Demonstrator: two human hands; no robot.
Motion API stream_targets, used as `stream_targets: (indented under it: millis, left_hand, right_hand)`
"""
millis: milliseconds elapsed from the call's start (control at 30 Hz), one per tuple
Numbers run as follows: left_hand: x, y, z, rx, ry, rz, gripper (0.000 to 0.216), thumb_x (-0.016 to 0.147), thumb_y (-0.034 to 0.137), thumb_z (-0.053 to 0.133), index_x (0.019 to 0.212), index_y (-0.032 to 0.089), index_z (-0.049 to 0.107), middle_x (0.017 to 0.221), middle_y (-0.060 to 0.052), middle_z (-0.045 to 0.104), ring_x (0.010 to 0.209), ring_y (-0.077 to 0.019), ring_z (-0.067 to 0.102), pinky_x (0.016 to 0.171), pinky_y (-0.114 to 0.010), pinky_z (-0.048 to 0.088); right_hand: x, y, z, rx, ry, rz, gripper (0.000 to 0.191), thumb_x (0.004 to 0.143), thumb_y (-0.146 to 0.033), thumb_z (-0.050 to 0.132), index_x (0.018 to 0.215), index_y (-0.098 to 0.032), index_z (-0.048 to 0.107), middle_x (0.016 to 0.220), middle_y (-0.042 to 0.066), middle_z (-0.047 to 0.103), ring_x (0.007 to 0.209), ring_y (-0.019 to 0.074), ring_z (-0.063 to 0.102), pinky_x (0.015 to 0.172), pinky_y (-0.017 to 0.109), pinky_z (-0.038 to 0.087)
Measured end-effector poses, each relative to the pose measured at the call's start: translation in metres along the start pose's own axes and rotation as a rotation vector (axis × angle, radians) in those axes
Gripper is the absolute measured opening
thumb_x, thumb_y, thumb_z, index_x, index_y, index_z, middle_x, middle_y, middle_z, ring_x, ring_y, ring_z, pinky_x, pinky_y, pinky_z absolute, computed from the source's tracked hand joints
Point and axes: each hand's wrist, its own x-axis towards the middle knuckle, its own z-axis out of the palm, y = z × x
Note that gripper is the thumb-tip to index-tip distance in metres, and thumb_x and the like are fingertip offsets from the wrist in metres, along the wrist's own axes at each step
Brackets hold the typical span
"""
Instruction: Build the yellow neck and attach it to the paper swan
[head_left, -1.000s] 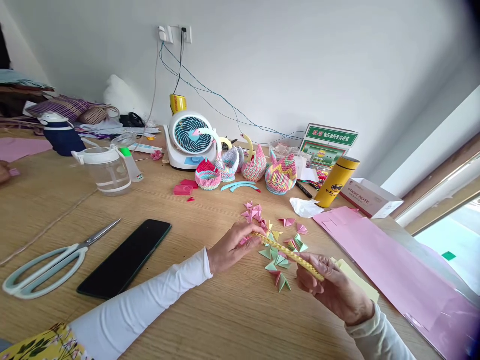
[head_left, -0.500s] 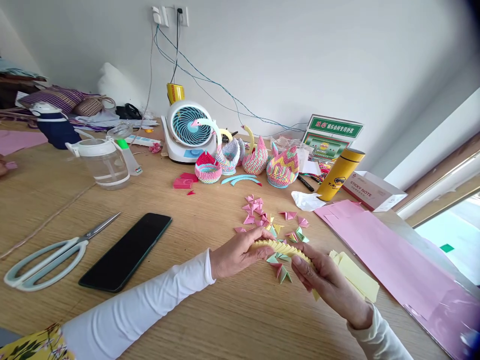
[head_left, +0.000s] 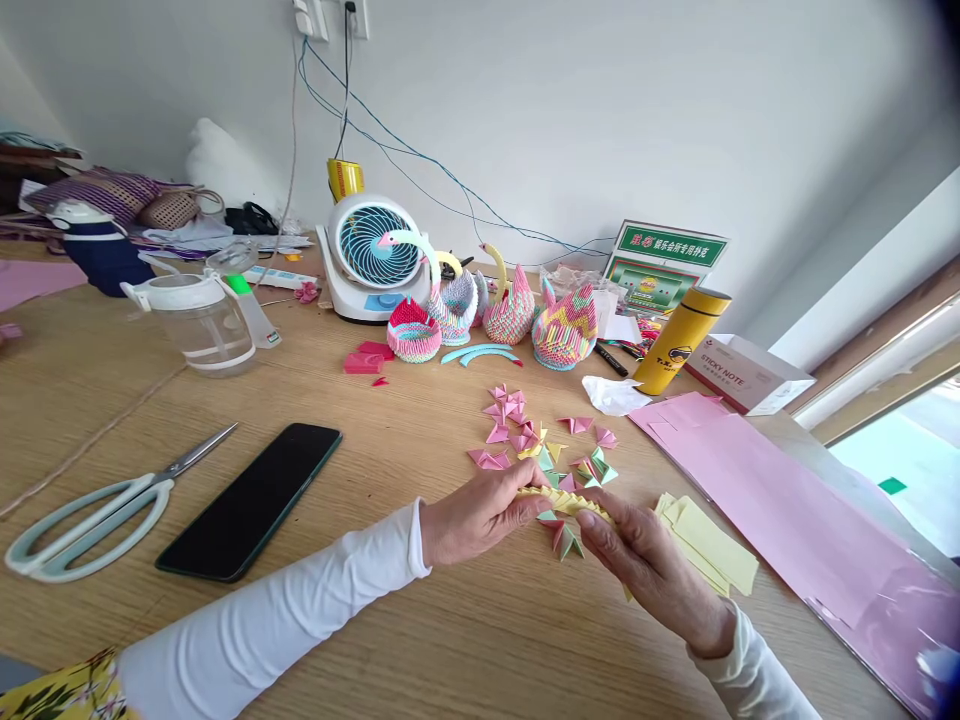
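Note:
Between my two hands runs a curved yellow strip of interlocked folded paper pieces. My left hand pinches its left end between thumb and fingers. Around its right part my right hand is closed, the thumb pressed on top, so that end is hidden. Just beyond my hands lie several loose folded paper triangles, such as a pink one and a green one. Beside my right hand is a loose stack of yellow paper slips.
To the left lie a black phone and scissors. Folded-paper swans, a fan and a water jug stand farther back. A yellow cylinder and pink sheets are on the right.
My hands have come closer together on the yellow strip, and less of it shows between them. The camera view has shifted slightly.

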Motion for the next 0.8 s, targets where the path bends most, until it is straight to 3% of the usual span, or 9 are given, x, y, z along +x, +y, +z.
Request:
stream_targets:
  millis: [267, 400, 500, 633, 800]
  left_hand:
    - [0.000, 0.003, 0.000, -0.011, 0.002, 0.008, 0.026, 0.099, 0.039, 0.036, 0.090, 0.017, 0.046, 0.078, 0.001, 0.049, 0.067, -0.0116, 0.044, 0.065, -0.024, 0.036]
    - [0.001, 0.000, -0.002, -0.063, 0.027, -0.003, 0.025, 0.097, 0.039, 0.045, 0.105, 0.016, 0.052, 0.089, -0.003, 0.055, 0.074, -0.0125, 0.050, 0.068, -0.024, 0.040]
    - [0.001, -0.002, -0.003, -0.230, 0.101, -0.069, 0.034, 0.092, 0.043, 0.053, 0.113, 0.016, 0.051, 0.093, -0.004, 0.057, 0.074, -0.0122, 0.054, 0.064, -0.022, 0.043]
    - [0.002, -0.006, 0.000, -0.400, 0.136, -0.132, 0.041, 0.090, 0.048, 0.055, 0.108, 0.012, 0.054, 0.075, -0.001, 0.058, 0.057, -0.0086, 0.049, 0.053, -0.021, 0.041]
    - [0.003, -0.008, 0.003, -0.417, 0.174, -0.084, 0.034, 0.091, 0.045, 0.055, 0.095, 0.011, 0.057, 0.073, -0.001, 0.062, 0.049, -0.0051, 0.044, 0.050, -0.020, 0.039]
  right_hand:
    - [0.000, -0.005, 0.000, 0.015, -0.034, 0.016, 0.037, 0.101, -0.043, 0.039, 0.083, -0.017, 0.058, 0.062, -0.005, 0.035, 0.054, 0.0099, 0.028, 0.050, 0.025, 0.025]
    - [0.001, -0.007, -0.002, 0.050, -0.045, 0.072, 0.039, 0.101, -0.047, 0.037, 0.080, -0.018, 0.055, 0.062, -0.005, 0.033, 0.053, 0.0106, 0.026, 0.049, 0.026, 0.023]
    - [0.000, -0.003, -0.005, 0.116, 0.007, 0.100, 0.038, 0.101, -0.049, 0.037, 0.083, -0.019, 0.052, 0.059, -0.006, 0.030, 0.052, 0.0106, 0.024, 0.047, 0.026, 0.021]
    - [0.000, 0.002, -0.006, 0.169, 0.047, 0.116, 0.037, 0.100, -0.050, 0.037, 0.082, -0.020, 0.049, 0.059, -0.006, 0.031, 0.051, 0.0103, 0.024, 0.046, 0.026, 0.020]
    - [0.000, -0.001, -0.004, 0.145, 0.042, 0.090, 0.040, 0.100, -0.049, 0.038, 0.073, -0.021, 0.044, 0.057, -0.006, 0.031, 0.050, 0.0098, 0.023, 0.047, 0.026, 0.021]
